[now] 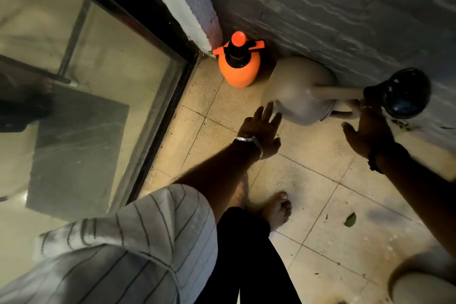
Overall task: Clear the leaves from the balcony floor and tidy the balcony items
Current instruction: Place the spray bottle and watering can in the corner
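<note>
Striped sleeve [138,242] and dark trouser leg [249,261] fill the near field at 6 o'clock; one bare foot [276,210] stands on the tiled floor [318,170].

Leaf [350,219]: single green one, lying loose on the floor at 4 o'clock, well apart from both hands. Small dark debris at 3 o'clock along the wall base.

Beige watering can [298,91]: against the grey wall [345,7] at 1 o'clock, spout running right to a dark rose head [404,92]. Blurred; exact tilt unclear.

Left hand [262,131]: fingers straight and spread, grip wide open, holding nothing, fingertips just beside the can's body. Right hand [367,131]: also spread, holding nothing, near the spout and rose; contact cannot be resolved. Judgement: the can is being parked by the wall with both hands steadying it.

Orange pressure sprayer [239,64]: upright in the corner at 12 o'clock, just beside the can.

Glass door [86,69] at 9 o'clock. Pale rounded pot [424,286] at 5 o'clock. Right forearm crosses above the leaf's tile.
</note>
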Demonstrator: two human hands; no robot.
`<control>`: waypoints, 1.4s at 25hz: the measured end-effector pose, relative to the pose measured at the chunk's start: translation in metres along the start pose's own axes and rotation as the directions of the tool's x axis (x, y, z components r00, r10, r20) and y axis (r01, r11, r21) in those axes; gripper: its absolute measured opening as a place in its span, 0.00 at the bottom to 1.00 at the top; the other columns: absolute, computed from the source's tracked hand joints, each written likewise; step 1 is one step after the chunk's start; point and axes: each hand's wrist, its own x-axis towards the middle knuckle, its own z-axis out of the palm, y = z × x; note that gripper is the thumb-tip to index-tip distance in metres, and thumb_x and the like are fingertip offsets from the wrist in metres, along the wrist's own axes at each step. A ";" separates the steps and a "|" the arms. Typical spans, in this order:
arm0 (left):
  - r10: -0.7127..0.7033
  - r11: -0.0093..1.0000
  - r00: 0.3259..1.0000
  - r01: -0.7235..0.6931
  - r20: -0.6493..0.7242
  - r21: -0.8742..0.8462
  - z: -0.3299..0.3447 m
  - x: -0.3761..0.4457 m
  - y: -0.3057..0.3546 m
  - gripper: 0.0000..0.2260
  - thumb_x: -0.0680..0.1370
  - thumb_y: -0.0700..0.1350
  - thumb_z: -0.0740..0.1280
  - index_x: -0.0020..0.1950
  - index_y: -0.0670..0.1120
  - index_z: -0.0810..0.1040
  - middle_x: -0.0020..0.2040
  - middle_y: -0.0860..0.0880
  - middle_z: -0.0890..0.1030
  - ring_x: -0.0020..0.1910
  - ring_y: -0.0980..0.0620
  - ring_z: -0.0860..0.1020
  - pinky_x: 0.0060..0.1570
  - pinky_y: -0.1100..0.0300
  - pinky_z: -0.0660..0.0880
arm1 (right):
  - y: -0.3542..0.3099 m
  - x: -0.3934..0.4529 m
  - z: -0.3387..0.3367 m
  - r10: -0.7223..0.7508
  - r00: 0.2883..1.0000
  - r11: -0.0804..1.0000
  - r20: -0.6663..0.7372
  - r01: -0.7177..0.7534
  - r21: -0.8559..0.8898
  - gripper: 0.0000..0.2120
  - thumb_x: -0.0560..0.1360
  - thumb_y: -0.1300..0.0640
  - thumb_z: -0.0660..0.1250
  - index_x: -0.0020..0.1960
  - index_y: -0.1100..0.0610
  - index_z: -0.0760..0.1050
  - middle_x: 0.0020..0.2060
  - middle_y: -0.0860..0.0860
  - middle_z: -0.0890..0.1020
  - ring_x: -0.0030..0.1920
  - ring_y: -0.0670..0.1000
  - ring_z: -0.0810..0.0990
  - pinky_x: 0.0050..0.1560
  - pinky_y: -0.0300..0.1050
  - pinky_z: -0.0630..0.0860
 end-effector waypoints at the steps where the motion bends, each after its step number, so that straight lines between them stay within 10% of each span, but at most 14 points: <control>1: -0.007 0.998 1.000 0.007 -0.007 0.055 0.001 -0.011 -0.005 0.34 0.81 0.56 0.59 0.82 0.47 0.46 0.81 0.42 0.38 0.80 0.39 0.44 0.75 0.43 0.57 | 0.000 -0.009 0.000 0.013 1.000 0.999 0.003 -0.013 -0.040 0.34 0.77 0.57 0.70 0.76 0.68 0.59 0.74 0.66 0.63 0.74 0.66 0.62 0.72 0.61 0.63; 5: -0.035 0.989 0.998 0.028 0.043 0.147 0.001 -0.072 -0.023 0.35 0.82 0.57 0.56 0.81 0.46 0.43 0.80 0.40 0.35 0.79 0.40 0.37 0.76 0.44 0.45 | 0.001 -0.051 -0.011 0.148 0.988 0.988 0.048 -0.149 0.029 0.43 0.76 0.50 0.70 0.80 0.62 0.49 0.79 0.59 0.52 0.79 0.59 0.51 0.76 0.59 0.57; 8: -0.028 0.986 0.998 0.017 0.063 0.169 -0.009 -0.117 -0.033 0.34 0.82 0.58 0.55 0.82 0.46 0.44 0.80 0.41 0.36 0.79 0.40 0.37 0.77 0.44 0.45 | -0.007 -0.069 -0.038 0.280 0.959 0.862 0.045 -0.272 0.428 0.40 0.76 0.53 0.71 0.80 0.59 0.53 0.79 0.56 0.56 0.78 0.57 0.56 0.75 0.54 0.58; 11: -0.020 0.987 1.000 0.021 -0.006 0.162 -0.014 -0.131 -0.047 0.31 0.82 0.59 0.54 0.81 0.48 0.51 0.82 0.43 0.44 0.80 0.42 0.41 0.77 0.45 0.49 | 0.007 -0.058 -0.055 0.527 0.838 0.363 0.140 -0.371 0.855 0.29 0.77 0.48 0.70 0.74 0.57 0.67 0.73 0.56 0.69 0.72 0.59 0.68 0.66 0.54 0.70; 15: -0.131 0.991 0.990 0.131 -0.041 -0.011 0.018 -0.094 -0.071 0.29 0.82 0.59 0.57 0.80 0.49 0.58 0.81 0.47 0.54 0.80 0.45 0.49 0.76 0.47 0.55 | 0.030 -0.008 -0.023 0.550 0.775 -0.176 0.311 -0.257 0.950 0.32 0.73 0.37 0.70 0.72 0.46 0.66 0.69 0.49 0.73 0.66 0.50 0.74 0.54 0.51 0.73; 22: -0.159 0.937 0.980 0.187 0.118 -0.295 0.112 -0.038 -0.033 0.29 0.82 0.57 0.59 0.80 0.48 0.57 0.80 0.48 0.56 0.78 0.46 0.56 0.74 0.46 0.60 | 0.044 0.013 0.041 0.660 0.712 -0.179 0.239 -0.160 0.971 0.18 0.78 0.51 0.69 0.64 0.54 0.71 0.57 0.51 0.82 0.53 0.55 0.83 0.35 0.44 0.81; 26: -0.106 0.935 0.990 0.132 0.095 -0.328 0.102 -0.030 -0.008 0.32 0.81 0.57 0.59 0.81 0.46 0.51 0.81 0.48 0.54 0.78 0.46 0.56 0.73 0.46 0.62 | 0.029 -0.024 0.046 0.585 0.800 -0.054 0.134 -0.126 0.991 0.04 0.75 0.59 0.72 0.49 0.54 0.79 0.39 0.46 0.86 0.42 0.50 0.85 0.39 0.47 0.81; 35: -0.308 0.705 0.951 0.242 0.020 -0.666 0.040 0.021 -0.022 0.30 0.81 0.52 0.63 0.80 0.47 0.56 0.76 0.44 0.65 0.73 0.43 0.67 0.69 0.52 0.65 | 0.002 -0.036 0.049 0.247 0.967 -0.006 0.063 -0.063 0.998 0.17 0.76 0.66 0.70 0.64 0.65 0.75 0.62 0.60 0.80 0.62 0.56 0.81 0.59 0.52 0.80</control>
